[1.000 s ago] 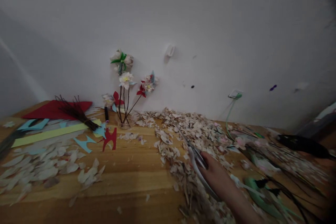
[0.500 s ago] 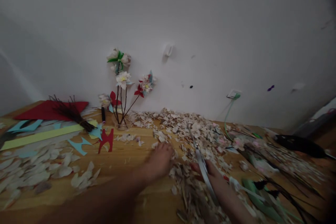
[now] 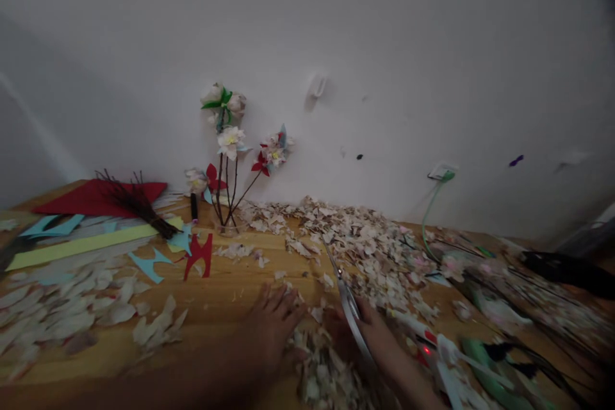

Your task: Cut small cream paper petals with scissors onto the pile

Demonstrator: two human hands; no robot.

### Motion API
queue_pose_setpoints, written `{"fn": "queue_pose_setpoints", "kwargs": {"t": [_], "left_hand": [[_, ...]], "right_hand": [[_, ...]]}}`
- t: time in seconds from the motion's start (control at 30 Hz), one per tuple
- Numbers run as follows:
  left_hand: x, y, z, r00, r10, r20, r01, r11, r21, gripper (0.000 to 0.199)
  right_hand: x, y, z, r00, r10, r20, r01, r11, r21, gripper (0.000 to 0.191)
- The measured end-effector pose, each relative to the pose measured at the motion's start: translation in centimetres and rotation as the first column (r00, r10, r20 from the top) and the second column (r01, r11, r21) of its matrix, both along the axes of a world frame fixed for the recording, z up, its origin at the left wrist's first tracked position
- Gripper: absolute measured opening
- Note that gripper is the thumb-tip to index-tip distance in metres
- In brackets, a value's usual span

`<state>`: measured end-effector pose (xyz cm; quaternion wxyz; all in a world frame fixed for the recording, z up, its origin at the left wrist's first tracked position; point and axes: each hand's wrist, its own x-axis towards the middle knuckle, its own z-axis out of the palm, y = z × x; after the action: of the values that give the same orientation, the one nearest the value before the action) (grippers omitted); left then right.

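Note:
My right hand (image 3: 375, 343) is closed around a pair of grey scissors (image 3: 346, 300) whose blades point up and away over a heap of pale paper scraps (image 3: 365, 243). My left hand (image 3: 273, 323) lies flat on the wooden table (image 3: 230, 307) with fingers spread, its fingertips touching the scraps just left of the scissors. More scraps (image 3: 321, 375) are piled between my two forearms.
Paper flowers on twigs (image 3: 230, 147) stand in a small vase by the wall. Red paper (image 3: 91, 195), a yellow strip (image 3: 81, 245), a twig bundle (image 3: 139, 202) and pale petals (image 3: 72, 307) lie left. A glue gun (image 3: 432, 349), green stems and dark twigs (image 3: 509, 333) lie right.
My left hand came into view from the lower left and has drawn back toward me over the scraps. My right hand with the scissors shifted left and nearer.

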<state>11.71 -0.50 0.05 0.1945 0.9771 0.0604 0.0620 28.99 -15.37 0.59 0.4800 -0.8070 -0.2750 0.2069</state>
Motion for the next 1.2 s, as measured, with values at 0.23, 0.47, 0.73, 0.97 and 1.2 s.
{"fn": "queue_pose_setpoints", "kwargs": {"t": [0.23, 0.47, 0.73, 0.97, 1.2], "left_hand": [[-2.6, 1.5, 1.7, 0.936, 0.291, 0.197, -0.274, 0.956, -0.107, 0.033], [0.4, 1.5, 0.9, 0.946, 0.302, 0.119, -0.273, 0.938, -0.216, 0.028], [-1.0, 1.3, 1.0, 0.896, 0.432, 0.1, -0.306, 0.767, -0.564, 0.015], [-2.8, 0.5, 1.2, 0.874, 0.485, 0.027, -0.185, 0.383, -0.905, 0.011], [-6.6, 1.8, 1.5, 0.838, 0.545, -0.034, -0.105, 0.1, -0.989, 0.041]], "right_hand": [[-2.7, 0.5, 2.0, 0.977, 0.004, -0.214, -0.001, 1.0, 0.012, 0.046], [-5.5, 1.2, 3.9, 0.964, 0.019, -0.266, 0.0, 0.998, 0.069, 0.043], [-7.1, 1.2, 3.2, 0.968, 0.019, -0.252, 0.008, 0.994, 0.106, 0.036], [-9.5, 4.3, 2.8, 0.997, 0.063, -0.042, -0.058, 0.991, 0.121, 0.033], [-12.2, 7.0, 3.6, 0.989, 0.135, -0.053, -0.127, 0.982, 0.137, 0.036]]}}
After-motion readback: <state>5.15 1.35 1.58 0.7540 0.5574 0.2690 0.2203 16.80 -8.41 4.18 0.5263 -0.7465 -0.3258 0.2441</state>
